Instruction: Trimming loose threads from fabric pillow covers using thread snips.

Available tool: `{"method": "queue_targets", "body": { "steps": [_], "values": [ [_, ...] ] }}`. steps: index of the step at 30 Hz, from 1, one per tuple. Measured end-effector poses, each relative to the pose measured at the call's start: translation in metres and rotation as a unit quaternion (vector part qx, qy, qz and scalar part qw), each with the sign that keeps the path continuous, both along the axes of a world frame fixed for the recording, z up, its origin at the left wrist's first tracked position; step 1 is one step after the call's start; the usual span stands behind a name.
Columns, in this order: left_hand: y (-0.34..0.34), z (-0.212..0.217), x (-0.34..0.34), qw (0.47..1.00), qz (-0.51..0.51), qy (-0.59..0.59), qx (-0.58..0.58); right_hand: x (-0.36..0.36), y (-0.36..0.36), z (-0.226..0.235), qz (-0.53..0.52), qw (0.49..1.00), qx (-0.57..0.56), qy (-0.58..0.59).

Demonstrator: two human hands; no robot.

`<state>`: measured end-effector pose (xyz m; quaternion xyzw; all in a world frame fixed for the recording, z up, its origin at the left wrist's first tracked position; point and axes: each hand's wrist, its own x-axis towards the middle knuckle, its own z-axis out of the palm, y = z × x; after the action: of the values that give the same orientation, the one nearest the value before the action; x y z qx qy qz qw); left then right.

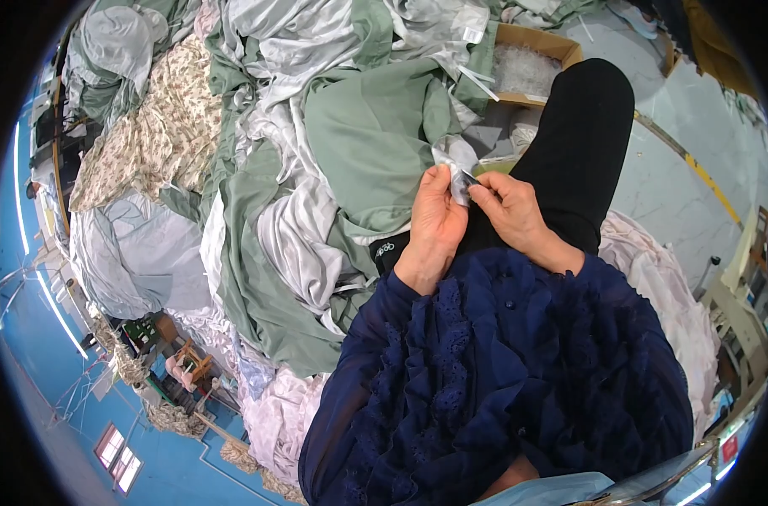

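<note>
My left hand [435, 221] is closed, with thumb and fingers pinching the edge of a whitish cloth [457, 155]. This cloth joins a sage-green fabric [363, 126] spread over my lap and the pile beyond. Close beside it, my right hand [516, 218] is closed around a small dark tool [467, 178], whose tip meets the cloth at my left fingertips. Most of the tool is hidden by the fingers, so its exact kind does not show.
Heaps of green and white fabric fill the left and far side, with a floral cloth [169, 110] among them. A cardboard box [536, 59] holding clear, stringy material stands beyond my black-trousered knee [590, 118]. Pale pink cloth [662, 278] lies at my right.
</note>
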<state>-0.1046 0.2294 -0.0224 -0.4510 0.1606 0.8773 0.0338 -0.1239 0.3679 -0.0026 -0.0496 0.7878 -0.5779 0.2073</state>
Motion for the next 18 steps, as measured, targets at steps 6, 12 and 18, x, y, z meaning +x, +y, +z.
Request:
{"method": "queue_targets", "body": {
  "steps": [6, 12, 18],
  "values": [
    [0.001, 0.0008, 0.0007, 1.0, 0.004, 0.019, -0.003, -0.0005, 0.0031, -0.0022, 0.0, 0.998, -0.008, -0.061],
    [0.0015, 0.0012, 0.0002, 0.999, -0.006, 0.034, -0.005, -0.0001, 0.0018, -0.0054, -0.003, 0.997, -0.008, -0.072],
    [0.002, 0.0005, 0.0008, 0.999, -0.006, 0.039, -0.011, 0.0005, 0.0006, -0.0051, -0.02, 0.998, -0.017, -0.062]
  ]
}}
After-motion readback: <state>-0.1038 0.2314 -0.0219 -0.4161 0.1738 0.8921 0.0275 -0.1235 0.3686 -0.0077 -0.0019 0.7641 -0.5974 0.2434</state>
